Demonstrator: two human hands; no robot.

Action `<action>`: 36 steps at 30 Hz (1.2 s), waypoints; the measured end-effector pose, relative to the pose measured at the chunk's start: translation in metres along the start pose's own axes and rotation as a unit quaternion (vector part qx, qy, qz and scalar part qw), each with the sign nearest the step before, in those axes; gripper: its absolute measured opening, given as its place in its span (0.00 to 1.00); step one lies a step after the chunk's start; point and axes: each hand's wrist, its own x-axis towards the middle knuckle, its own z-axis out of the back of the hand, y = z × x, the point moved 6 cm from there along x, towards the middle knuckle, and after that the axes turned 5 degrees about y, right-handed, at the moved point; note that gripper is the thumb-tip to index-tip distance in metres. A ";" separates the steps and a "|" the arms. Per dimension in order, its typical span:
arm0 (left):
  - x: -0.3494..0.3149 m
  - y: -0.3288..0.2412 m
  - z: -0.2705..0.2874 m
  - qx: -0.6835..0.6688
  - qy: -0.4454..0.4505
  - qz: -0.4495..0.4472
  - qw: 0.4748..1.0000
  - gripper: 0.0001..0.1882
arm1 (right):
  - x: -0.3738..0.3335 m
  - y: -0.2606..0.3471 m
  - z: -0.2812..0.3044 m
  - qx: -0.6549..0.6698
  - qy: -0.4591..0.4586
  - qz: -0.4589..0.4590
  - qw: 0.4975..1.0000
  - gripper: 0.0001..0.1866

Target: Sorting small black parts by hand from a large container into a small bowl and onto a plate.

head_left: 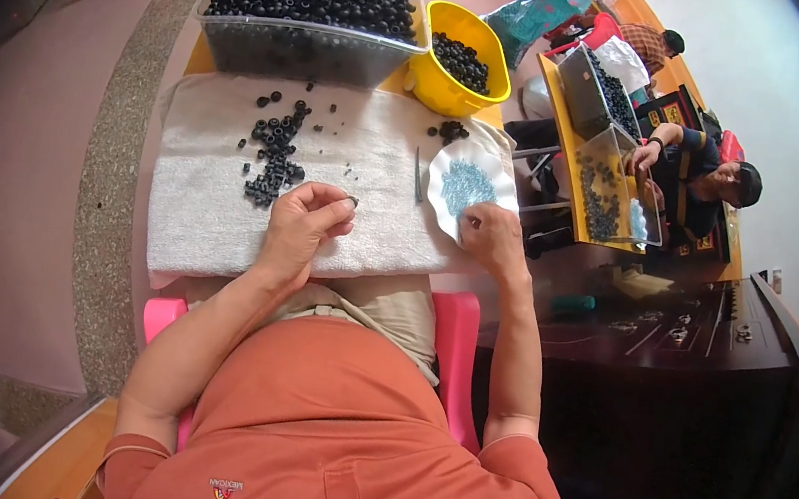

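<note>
My left hand (pixel 305 227) is above the white towel (pixel 201 223), its thumb and forefinger pinched on a small dark piece (pixel 352 201). Just beyond it lies a loose spread of small black ring-shaped pieces (pixel 274 173). To the right, my right hand (pixel 495 237) reaches over the near edge of a white wavy-rimmed plate (pixel 502 174). Small pale-blue bits (pixel 466 187) are heaped in this plate. The fingers of that hand are drawn together at the bits; whatever they hold is hidden. A slim pair of tweezers (pixel 418 175) lies left of the plate.
A clear bin (pixel 294 54) full of black pieces and a yellow tub (pixel 440 96) stand at the far edge. A small black cluster (pixel 452 131) lies above the plate. At right, a co-worker (pixel 696 183) handles a clear box (pixel 618 198) on another table.
</note>
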 end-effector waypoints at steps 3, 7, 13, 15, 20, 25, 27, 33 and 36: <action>0.001 0.002 0.003 0.018 0.013 0.008 1.000 0.06 | -0.001 0.002 0.001 0.003 -0.005 0.001 1.000 0.06; 0.001 0.002 0.003 0.014 0.010 0.006 1.000 0.05 | -0.002 0.007 0.006 0.004 -0.005 -0.006 1.000 0.07; 0.002 0.003 0.004 0.012 0.012 0.003 1.000 0.06 | -0.005 0.004 0.008 0.034 0.018 -0.031 0.999 0.08; 0.002 0.004 0.004 0.008 0.014 0.008 1.000 0.06 | -0.006 0.002 0.009 0.056 0.019 -0.051 0.997 0.08; 0.000 0.000 0.000 0.002 0.002 0.000 1.000 0.05 | -0.007 0.001 0.010 0.070 0.035 -0.039 0.996 0.07; 0.000 0.000 0.001 0.002 0.002 0.001 1.000 0.05 | -0.003 0.001 0.012 0.068 0.092 -0.051 0.992 0.07; 0.001 0.003 0.003 0.009 0.013 0.004 1.000 0.06 | -0.001 0.003 0.012 0.055 0.097 -0.058 0.992 0.08; 0.001 0.003 0.002 0.006 0.018 0.003 1.000 0.06 | 0.006 0.003 0.011 0.074 0.128 -0.081 0.986 0.10; 0.000 0.001 0.002 0.008 0.018 0.000 1.000 0.06 | 0.008 0.004 0.010 0.074 0.123 -0.055 0.988 0.11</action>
